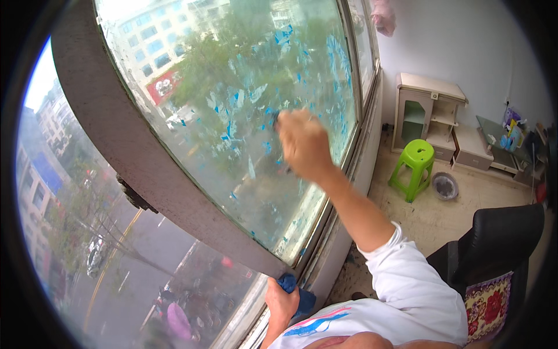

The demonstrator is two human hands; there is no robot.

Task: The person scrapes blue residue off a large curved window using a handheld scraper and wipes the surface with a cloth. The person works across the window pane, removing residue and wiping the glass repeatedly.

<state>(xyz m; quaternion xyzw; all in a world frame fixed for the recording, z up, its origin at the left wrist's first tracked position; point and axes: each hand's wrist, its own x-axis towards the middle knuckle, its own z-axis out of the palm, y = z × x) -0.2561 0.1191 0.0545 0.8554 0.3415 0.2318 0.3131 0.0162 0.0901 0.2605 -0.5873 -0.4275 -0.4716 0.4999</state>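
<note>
My right hand (305, 144), blurred, is at the window pane (209, 183) with its fingers curled around a small dark object (274, 118). Most of that object is hidden, and its kind cannot be made out. Torn bits of blue film (229, 131) and pale residue are stuck across the glass around the hand. Lower down, my left hand (283, 301) grips a bunched blue cloth (305, 303) at the foot of the window post (192, 205). Part of the cloth hangs over the inner side of the sill.
A green plastic stool (414, 168) and a grey basin (444, 186) stand on the floor to the right. A black chair (497, 244) is close by my right side. Against the wall is a low cabinet (412, 115). A street (144, 244) lies far below outside.
</note>
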